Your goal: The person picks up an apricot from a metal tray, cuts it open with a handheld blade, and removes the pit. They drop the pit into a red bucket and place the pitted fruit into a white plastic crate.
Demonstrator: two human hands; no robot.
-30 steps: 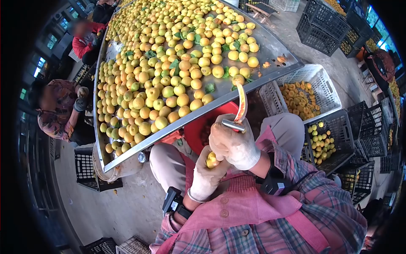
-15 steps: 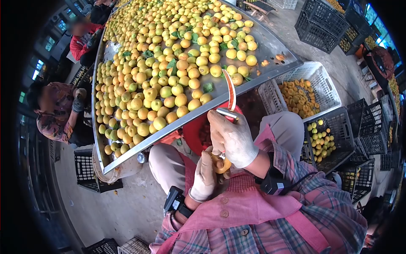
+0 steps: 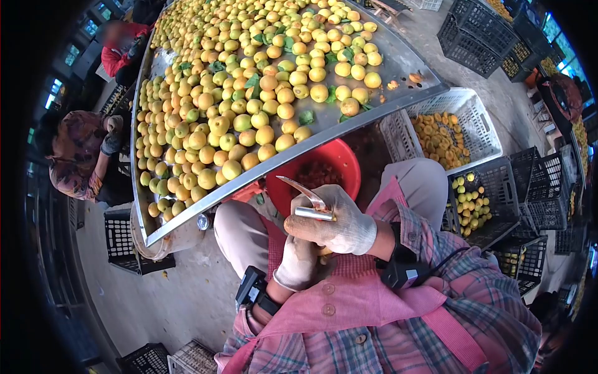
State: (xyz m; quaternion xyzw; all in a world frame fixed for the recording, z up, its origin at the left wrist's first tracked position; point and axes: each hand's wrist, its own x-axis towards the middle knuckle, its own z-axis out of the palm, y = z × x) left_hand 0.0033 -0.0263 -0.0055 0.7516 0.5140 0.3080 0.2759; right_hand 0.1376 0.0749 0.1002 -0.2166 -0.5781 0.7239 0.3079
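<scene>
My right hand [image 3: 346, 221], in a stained white glove, is closed round the metal handle of a curved knife [image 3: 305, 191]. The blade arcs up and to the left, above the red bucket's near rim. My left hand [image 3: 296, 263], also gloved, sits just below and touches the right one. Its fingers are wrapped round an apricot [image 3: 324, 251], of which only a small yellow piece shows; the rest is hidden by both hands. Beyond them, a sloping metal table [image 3: 398, 75] bears a heap of yellow-orange apricots [image 3: 230, 124] with some green leaves.
Between my knees stands a red bucket [image 3: 352, 174] with dark scraps inside. At right are a white crate [image 3: 483, 134] of cut fruit and a black crate [image 3: 498, 181] of greenish fruit. Two people [image 3: 78, 146] sit along the table's left side. More black crates [image 3: 476, 28] are stacked behind.
My right hand has turned the knife from upright to pointing left, and closed in over the left hand. The apricot, more visible before, is now mostly covered. The view has shifted slightly.
</scene>
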